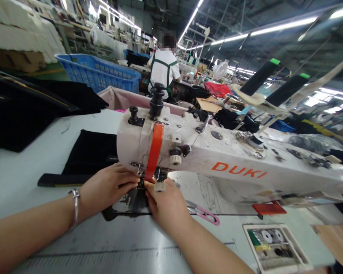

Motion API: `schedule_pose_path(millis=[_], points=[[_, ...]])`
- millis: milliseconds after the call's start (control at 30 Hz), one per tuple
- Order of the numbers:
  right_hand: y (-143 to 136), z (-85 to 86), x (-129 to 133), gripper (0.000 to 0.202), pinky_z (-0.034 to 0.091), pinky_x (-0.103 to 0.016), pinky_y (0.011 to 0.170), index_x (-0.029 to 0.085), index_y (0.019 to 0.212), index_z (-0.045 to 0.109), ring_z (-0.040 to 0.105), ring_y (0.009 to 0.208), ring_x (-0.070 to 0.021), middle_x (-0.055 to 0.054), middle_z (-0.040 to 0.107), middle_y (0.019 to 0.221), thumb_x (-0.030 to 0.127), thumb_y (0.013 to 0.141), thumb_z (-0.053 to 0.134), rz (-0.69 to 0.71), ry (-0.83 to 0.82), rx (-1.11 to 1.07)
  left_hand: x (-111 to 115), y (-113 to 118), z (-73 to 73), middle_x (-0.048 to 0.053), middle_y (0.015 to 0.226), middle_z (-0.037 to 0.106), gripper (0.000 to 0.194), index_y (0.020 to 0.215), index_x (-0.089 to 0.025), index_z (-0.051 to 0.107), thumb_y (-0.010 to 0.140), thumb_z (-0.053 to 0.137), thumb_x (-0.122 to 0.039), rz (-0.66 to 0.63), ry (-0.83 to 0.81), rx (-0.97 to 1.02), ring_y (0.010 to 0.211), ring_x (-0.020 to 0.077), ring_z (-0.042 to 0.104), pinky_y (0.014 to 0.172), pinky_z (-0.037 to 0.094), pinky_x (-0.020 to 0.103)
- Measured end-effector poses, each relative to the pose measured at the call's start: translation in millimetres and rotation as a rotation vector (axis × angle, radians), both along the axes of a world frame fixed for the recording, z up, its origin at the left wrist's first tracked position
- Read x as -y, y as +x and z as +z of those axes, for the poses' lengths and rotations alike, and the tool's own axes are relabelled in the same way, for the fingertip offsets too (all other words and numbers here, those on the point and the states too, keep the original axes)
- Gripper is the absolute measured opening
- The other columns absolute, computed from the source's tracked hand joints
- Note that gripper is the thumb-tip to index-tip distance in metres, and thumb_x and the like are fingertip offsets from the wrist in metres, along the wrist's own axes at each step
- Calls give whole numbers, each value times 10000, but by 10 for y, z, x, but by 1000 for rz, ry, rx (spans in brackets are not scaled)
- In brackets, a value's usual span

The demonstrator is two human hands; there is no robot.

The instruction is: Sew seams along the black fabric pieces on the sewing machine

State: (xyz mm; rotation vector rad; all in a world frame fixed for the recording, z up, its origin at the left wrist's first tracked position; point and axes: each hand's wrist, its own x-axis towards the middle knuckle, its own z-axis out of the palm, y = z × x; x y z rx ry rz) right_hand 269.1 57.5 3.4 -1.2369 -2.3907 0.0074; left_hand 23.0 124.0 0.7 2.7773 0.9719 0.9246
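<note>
A white sewing machine (200, 148) marked DUKI stretches across the table, an orange guard (155, 150) on its head. My left hand (108, 186), a bracelet at its wrist, has its fingers pressed together beside the needle area. Black fabric (88, 154) lies behind and left of it, running under the machine head. On the other side of the needle, my right hand (170, 207) is closed, index finger and thumb close to the presser foot. Whatever either set of fingertips holds is hidden or too small to name.
Pink thread snips (207, 215) lie right of my right hand. A bobbin tray (277, 247) is set into the table at the lower right. More black garments (31, 102) lie at the left. Behind stand a blue basket (100, 74) and a person (164, 68) facing away.
</note>
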Motion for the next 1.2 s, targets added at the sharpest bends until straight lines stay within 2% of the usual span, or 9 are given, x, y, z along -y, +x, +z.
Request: schedule_pose_path(millis=[533, 700, 800, 867, 967, 1033, 1100, 1133, 1200], points=[[9, -113, -12, 184, 617, -364, 846, 208, 1057, 830, 728, 941, -254, -102, 857, 1127, 93, 1029, 690, 12, 93, -118, 6, -51, -106, 10, 1075, 895, 509, 1050, -294, 907, 1198, 476, -520, -21, -45, -18, 1001, 218, 831, 1030, 687, 330], [40, -130, -41, 195, 635, -366, 870, 215, 1058, 810, 741, 989, -261, -96, 839, 1079, 90, 1026, 664, 1, 107, -257, -160, -74, -153, 39, 1160, 882, 425, 1155, -290, 901, 1180, 534, -503, 2, -96, -70, 1110, 248, 815, 1103, 656, 380], [99, -140, -58, 227, 654, -373, 884, 218, 1081, 811, 759, 1014, -259, -103, 834, 1092, 95, 1040, 625, -6, 119, -375, -164, -303, -84, 62, 1296, 845, 372, 1326, -320, 862, 1107, 687, -563, 34, -141, -131, 1212, 285, 780, 1145, 621, 428], [144, -157, -58, 251, 672, -395, 924, 219, 1108, 819, 776, 1052, -264, -116, 834, 1129, 113, 1056, 597, -11, 130, -430, 36, -601, -58, 105, 1448, 773, 696, 1533, -336, 754, 965, 818, -733, 75, -177, -218, 1317, 362, 730, 1172, 596, 509], [198, -206, -55, 278, 687, -434, 974, 232, 1154, 840, 797, 1100, -277, -125, 839, 1168, 167, 1086, 578, -12, 115, -435, 684, -1143, -39, 159, 1635, 639, 1358, 1797, -337, 427, 673, 960, -880, 98, -188, -380, 1457, 465, 626, 1239, 543, 600], [226, -256, -62, 285, 684, -461, 1018, 246, 1199, 848, 802, 1150, -287, -129, 843, 1229, 225, 1111, 579, -7, 89, -437, 1213, -1485, 47, 121, 1608, 665, 1197, 1833, -365, 320, 850, 965, -591, 93, -155, -477, 1428, 390, 656, 1250, 549, 513], [263, -311, -70, 283, 679, -481, 1045, 266, 1216, 851, 803, 1183, -292, -121, 842, 1286, 283, 1128, 582, 17, 61, -448, 1697, -1816, 248, 40, 1471, 745, 884, 1804, -427, 375, 1026, 661, -121, 163, -97, -545, 1277, 252, 726, 1181, 575, 362], [292, -339, -72, 281, 677, -490, 1056, 275, 1223, 850, 804, 1195, -295, -113, 841, 1306, 310, 1133, 586, 31, 51, -450, 1915, -1984, 391, 9, 1404, 767, 901, 1777, -445, 423, 1009, 504, 19, 258, -79, -546, 1208, 205, 734, 1146, 576, 312], [371, -397, -77, 274, 687, -489, 1031, 300, 1224, 856, 811, 1183, -298, -92, 841, 1323, 374, 1131, 609, 40, 43, -447, 2327, -2311, 720, 2, 1359, 767, 874, 1742, -409, 494, 1015, 388, 65, 545, -61, -474, 1179, 192, 715, 1125, 578, 308]])
